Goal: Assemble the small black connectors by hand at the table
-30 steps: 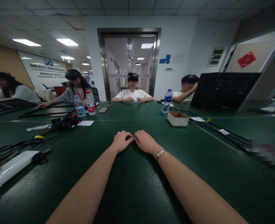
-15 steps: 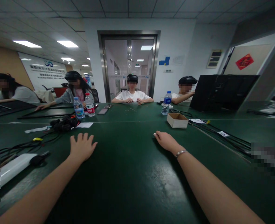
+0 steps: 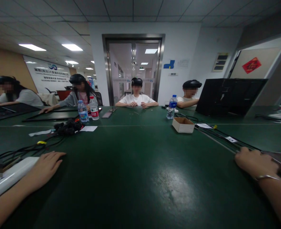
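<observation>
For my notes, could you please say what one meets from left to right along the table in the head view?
Left hand, blue-capped bottle, red-capped bottle, another blue-capped bottle, box, right hand.

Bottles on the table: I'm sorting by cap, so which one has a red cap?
The red-labelled bottle, just right of the leftmost bottle; that one and the bottle by the box have blue caps.

Twelve o'clock, glass doors (image 3: 122, 63) behind a person in white (image 3: 136, 99)! Over at eleven, a blue-capped bottle (image 3: 83, 113) stands beside a red-capped bottle (image 3: 94, 109); at one, an open box (image 3: 183, 128) sits on the green counter (image 3: 131, 152).
</observation>
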A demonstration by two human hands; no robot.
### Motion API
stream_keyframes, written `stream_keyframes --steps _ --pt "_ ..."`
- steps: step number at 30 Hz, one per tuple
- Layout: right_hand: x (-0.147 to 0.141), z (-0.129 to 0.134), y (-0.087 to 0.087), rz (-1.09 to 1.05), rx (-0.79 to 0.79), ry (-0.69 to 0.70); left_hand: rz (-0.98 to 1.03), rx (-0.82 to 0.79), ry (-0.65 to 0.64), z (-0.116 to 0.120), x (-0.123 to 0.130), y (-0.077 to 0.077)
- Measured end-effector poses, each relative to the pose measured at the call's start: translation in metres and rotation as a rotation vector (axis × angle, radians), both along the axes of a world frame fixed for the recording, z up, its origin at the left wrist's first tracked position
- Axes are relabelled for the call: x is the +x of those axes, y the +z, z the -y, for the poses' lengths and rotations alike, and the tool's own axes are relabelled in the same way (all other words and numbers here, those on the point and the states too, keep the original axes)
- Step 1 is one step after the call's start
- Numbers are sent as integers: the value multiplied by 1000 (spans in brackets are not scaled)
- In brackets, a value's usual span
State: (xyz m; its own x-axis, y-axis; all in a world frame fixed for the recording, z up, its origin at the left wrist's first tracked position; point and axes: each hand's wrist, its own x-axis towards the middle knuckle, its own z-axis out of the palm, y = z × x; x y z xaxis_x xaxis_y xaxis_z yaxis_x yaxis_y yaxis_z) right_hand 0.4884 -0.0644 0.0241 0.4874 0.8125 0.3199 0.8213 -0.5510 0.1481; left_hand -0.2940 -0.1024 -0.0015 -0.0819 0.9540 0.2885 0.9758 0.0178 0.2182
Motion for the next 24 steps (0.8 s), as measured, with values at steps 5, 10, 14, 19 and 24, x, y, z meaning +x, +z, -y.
stream_keyframes --steps 5,10,14,19,24 --pt "12 4 -3 -199 45 -113 23 12 -120 -9 7 -8" --pt "15 2 -3 -146 61 -74 -17 -3 -102 -16 11 -9" --pt "15 4 0 -95 30 -13 -53 -35 -7 -24 21 -3" --pt "-9 10 11 11 60 39 -38 -47 10 -36 51 7" --pt "-78 -4 19 219 154 340 138 12 -129 -56 109 10"
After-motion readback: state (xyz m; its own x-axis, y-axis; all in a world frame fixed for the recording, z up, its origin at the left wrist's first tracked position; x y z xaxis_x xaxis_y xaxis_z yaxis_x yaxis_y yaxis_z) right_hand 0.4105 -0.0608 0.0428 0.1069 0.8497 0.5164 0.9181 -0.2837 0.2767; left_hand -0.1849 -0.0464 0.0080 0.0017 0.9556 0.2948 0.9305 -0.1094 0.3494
